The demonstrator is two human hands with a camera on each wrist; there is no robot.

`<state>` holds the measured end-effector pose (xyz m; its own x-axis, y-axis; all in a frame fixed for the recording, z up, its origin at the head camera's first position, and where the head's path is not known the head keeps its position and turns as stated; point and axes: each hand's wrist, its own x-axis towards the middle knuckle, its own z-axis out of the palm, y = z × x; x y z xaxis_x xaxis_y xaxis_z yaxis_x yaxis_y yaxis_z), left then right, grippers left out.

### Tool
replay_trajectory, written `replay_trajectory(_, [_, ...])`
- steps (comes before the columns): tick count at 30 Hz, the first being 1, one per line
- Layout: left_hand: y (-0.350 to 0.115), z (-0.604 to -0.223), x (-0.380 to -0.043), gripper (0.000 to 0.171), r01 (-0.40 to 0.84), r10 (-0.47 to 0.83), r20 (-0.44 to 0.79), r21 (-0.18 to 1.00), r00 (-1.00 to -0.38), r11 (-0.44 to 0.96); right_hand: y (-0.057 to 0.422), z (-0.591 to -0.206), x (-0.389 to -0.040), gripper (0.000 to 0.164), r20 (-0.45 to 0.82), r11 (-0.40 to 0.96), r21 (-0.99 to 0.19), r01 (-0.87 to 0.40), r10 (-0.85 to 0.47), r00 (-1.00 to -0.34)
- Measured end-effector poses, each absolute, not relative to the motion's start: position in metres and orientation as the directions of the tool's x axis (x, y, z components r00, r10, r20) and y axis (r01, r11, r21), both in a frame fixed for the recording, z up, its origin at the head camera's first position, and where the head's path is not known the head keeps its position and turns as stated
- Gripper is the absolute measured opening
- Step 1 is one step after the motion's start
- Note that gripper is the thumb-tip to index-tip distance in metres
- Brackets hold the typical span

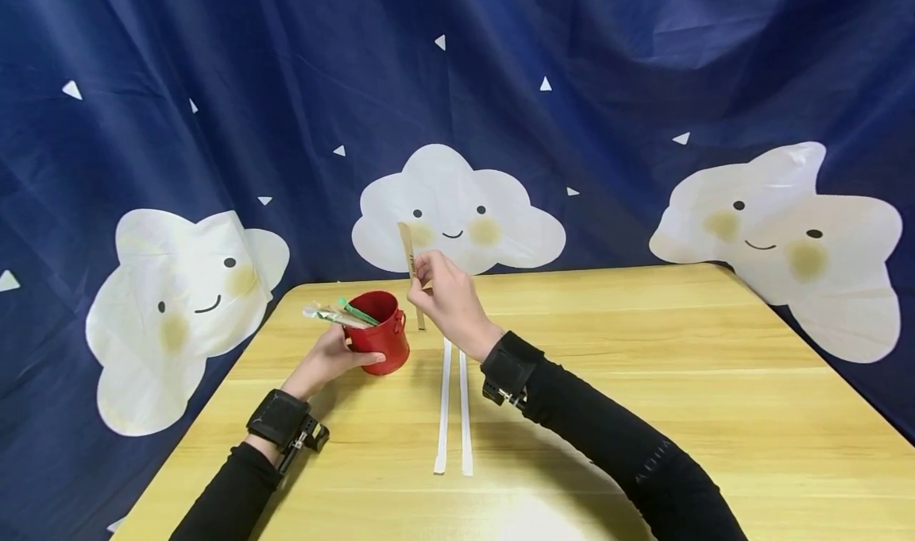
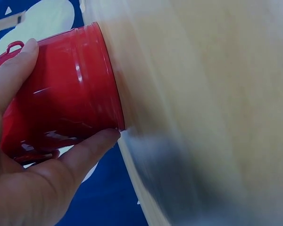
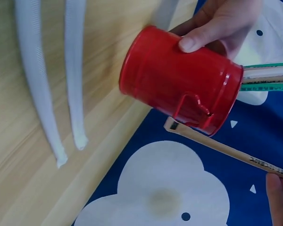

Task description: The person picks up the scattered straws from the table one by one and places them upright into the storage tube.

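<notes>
My left hand (image 1: 332,362) grips a small red metal pail (image 1: 384,349) by its side at the far left of the table, thumb across the front. In the left wrist view, thumb and fingers span the red wall (image 2: 61,89) and its base is close to the wood. Several slim wrapped sticks (image 1: 341,316), some with green print, lean out of the pail's mouth. To the right of the pail, my right hand (image 1: 452,299) pinches a long, thin brown paper packet (image 1: 407,243) with black print, held nearly upright. Its lower end overlaps the pail's edge in the right wrist view.
Two white strips (image 1: 443,414) run lengthwise down the middle of the light wooden table (image 1: 643,366). Behind the table hangs a dark blue curtain (image 1: 608,64) with white clouds and small triangles. A black strap with a camera sits on each wrist.
</notes>
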<state>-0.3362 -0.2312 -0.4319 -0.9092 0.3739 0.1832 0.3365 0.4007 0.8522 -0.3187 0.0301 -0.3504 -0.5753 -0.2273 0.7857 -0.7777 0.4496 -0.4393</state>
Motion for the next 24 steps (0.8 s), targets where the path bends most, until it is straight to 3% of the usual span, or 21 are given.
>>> replay_trajectory(10, [-0.231,-0.430,-0.338,0.077,0.327,0.384,0.168,0.857,-0.908,0.399,0.011,-0.341,-0.320,0.023,0.877,0.386,-0.359,-0.850,-0.173,-0.449])
replay_trajectory(24, [-0.231,-0.430,-0.335,0.073,0.328,0.396,0.165,0.861,-0.903,0.389,-0.006,-0.334,-0.320,0.023,0.898,0.346,-0.325,-0.880,-0.177,-0.402])
